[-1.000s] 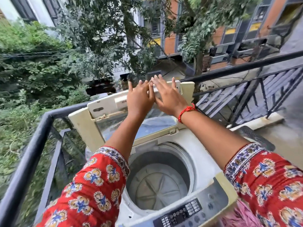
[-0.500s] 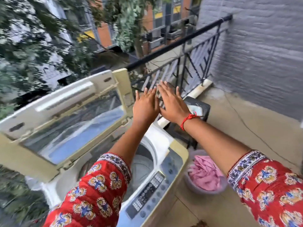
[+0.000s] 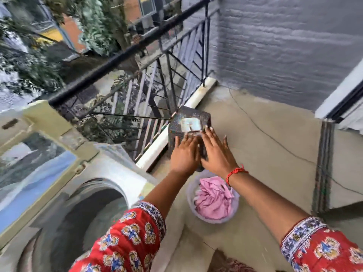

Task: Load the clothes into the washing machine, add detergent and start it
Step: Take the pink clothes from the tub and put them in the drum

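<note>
Both our left hand (image 3: 183, 154) and right hand (image 3: 216, 154) hover flat-fingered, empty, above the tub of pink clothes (image 3: 214, 201) beside the washing machine (image 3: 94, 209); a sloppy grab could spill them.

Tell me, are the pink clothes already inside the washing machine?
No, the pink clothes sit in a tub on the floor beside the washing machine.

Both hands (image 3: 200, 154) off lid (image 3: 29, 154)
</note>
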